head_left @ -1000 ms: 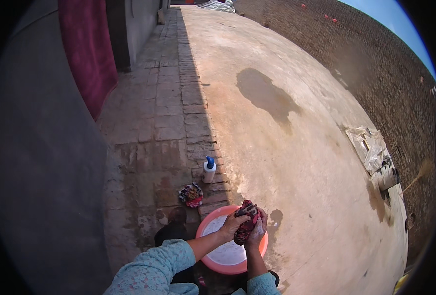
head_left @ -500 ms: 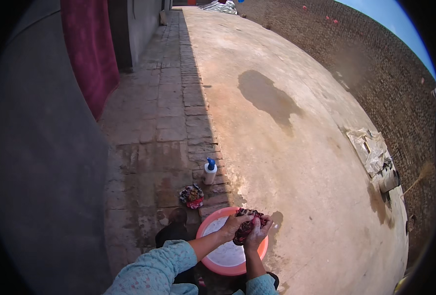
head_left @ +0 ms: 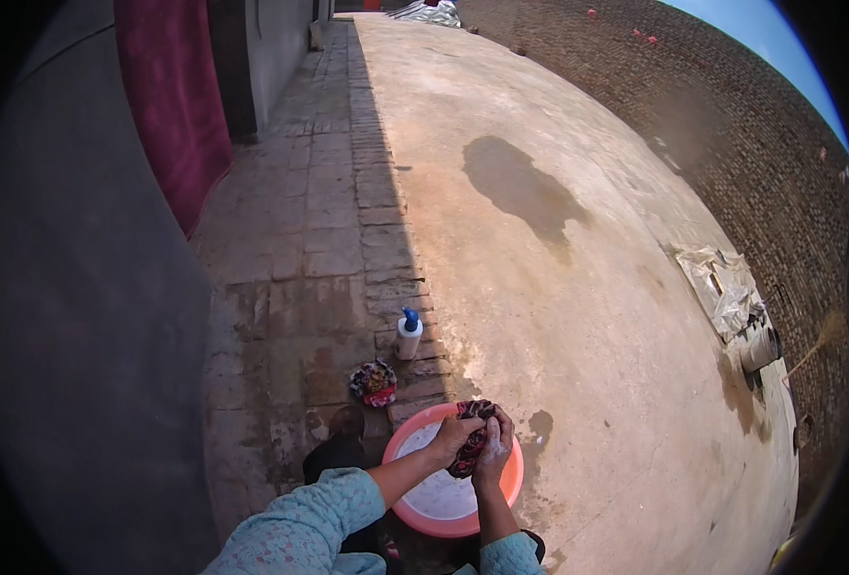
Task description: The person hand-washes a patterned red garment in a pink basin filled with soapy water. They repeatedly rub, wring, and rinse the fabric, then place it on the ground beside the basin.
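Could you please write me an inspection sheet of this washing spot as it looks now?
Surface: concrete yard with a dark wet patch; brick paving in shade.
Job's things: dark red patterned cloth gripped above a pink basin holding whitish water.
Clutter: white pump bottle with blue top; bundled colourful cloth; crumpled sheet.
Hands: left hand and right hand both closed on the cloth.
Cables: nothing seen.
Surroundings: brick wall; maroon fabric hanging.
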`<action>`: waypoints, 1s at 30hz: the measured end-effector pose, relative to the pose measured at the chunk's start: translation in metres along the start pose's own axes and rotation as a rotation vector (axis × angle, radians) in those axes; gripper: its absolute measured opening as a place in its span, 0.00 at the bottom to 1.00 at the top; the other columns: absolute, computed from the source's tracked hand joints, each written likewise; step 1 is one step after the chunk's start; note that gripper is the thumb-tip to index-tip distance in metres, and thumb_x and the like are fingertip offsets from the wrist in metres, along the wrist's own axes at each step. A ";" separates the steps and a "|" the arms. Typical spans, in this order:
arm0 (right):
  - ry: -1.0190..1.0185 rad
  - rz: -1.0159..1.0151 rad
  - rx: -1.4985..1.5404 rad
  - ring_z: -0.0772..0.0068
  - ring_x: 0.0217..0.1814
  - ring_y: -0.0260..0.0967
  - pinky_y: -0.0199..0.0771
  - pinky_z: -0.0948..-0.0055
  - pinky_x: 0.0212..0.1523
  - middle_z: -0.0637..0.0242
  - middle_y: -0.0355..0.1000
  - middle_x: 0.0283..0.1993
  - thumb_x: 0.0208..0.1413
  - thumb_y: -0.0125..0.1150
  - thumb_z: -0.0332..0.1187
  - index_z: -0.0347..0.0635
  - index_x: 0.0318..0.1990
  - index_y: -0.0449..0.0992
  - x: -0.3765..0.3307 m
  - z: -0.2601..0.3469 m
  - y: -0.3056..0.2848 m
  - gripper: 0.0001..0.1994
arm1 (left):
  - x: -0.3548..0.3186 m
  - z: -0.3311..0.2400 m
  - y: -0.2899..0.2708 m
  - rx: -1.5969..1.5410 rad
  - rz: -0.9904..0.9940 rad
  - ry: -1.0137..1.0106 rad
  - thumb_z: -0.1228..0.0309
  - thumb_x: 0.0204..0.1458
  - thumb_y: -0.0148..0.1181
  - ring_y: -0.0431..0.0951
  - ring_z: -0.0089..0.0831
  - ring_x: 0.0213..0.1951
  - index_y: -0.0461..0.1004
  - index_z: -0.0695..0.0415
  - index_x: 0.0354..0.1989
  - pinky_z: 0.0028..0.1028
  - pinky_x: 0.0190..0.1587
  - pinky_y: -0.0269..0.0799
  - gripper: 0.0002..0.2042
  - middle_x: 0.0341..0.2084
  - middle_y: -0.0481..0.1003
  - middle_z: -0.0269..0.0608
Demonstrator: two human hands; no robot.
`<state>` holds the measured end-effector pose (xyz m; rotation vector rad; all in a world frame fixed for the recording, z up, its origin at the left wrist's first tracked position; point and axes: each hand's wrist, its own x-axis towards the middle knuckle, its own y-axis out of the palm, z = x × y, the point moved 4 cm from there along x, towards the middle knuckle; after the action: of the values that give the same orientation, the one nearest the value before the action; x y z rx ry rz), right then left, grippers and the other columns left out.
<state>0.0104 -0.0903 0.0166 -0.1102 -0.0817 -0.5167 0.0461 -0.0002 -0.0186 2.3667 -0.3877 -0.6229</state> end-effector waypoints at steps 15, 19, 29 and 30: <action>0.039 -0.117 0.120 0.76 0.39 0.63 0.65 0.76 0.44 0.67 0.66 0.36 0.58 0.50 0.30 0.38 0.40 0.66 0.010 -0.003 -0.003 0.07 | 0.000 0.005 0.007 0.056 0.006 0.000 0.68 0.50 0.56 0.72 0.17 0.28 0.73 0.55 0.30 0.21 0.32 0.69 0.05 0.25 0.73 0.29; -0.061 -0.038 -0.176 0.63 0.41 0.64 0.65 0.67 0.45 0.59 0.65 0.38 0.56 0.54 0.36 0.37 0.42 0.67 -0.006 0.008 0.011 0.12 | 0.008 0.002 -0.004 -0.015 -0.071 0.010 0.68 0.49 0.55 0.72 0.19 0.27 0.71 0.55 0.30 0.22 0.31 0.69 0.05 0.25 0.72 0.30; 0.093 -0.080 0.063 0.65 0.31 0.61 0.63 0.68 0.36 0.63 0.63 0.26 0.50 0.59 0.30 0.39 0.28 0.64 -0.004 -0.007 0.005 0.09 | 0.003 -0.004 0.003 0.004 -0.102 0.063 0.68 0.49 0.56 0.70 0.18 0.26 0.70 0.54 0.26 0.22 0.29 0.67 0.05 0.22 0.69 0.28; 0.141 -0.081 0.144 0.66 0.29 0.60 0.63 0.68 0.34 0.64 0.62 0.24 0.49 0.60 0.29 0.40 0.25 0.64 -0.004 -0.007 0.006 0.10 | 0.006 -0.001 0.000 -0.002 -0.090 0.073 0.68 0.49 0.56 0.70 0.17 0.26 0.70 0.54 0.26 0.22 0.29 0.66 0.05 0.21 0.69 0.28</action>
<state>0.0103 -0.0840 0.0091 0.0709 0.0141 -0.5965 0.0523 -0.0020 -0.0199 2.4080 -0.2494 -0.5762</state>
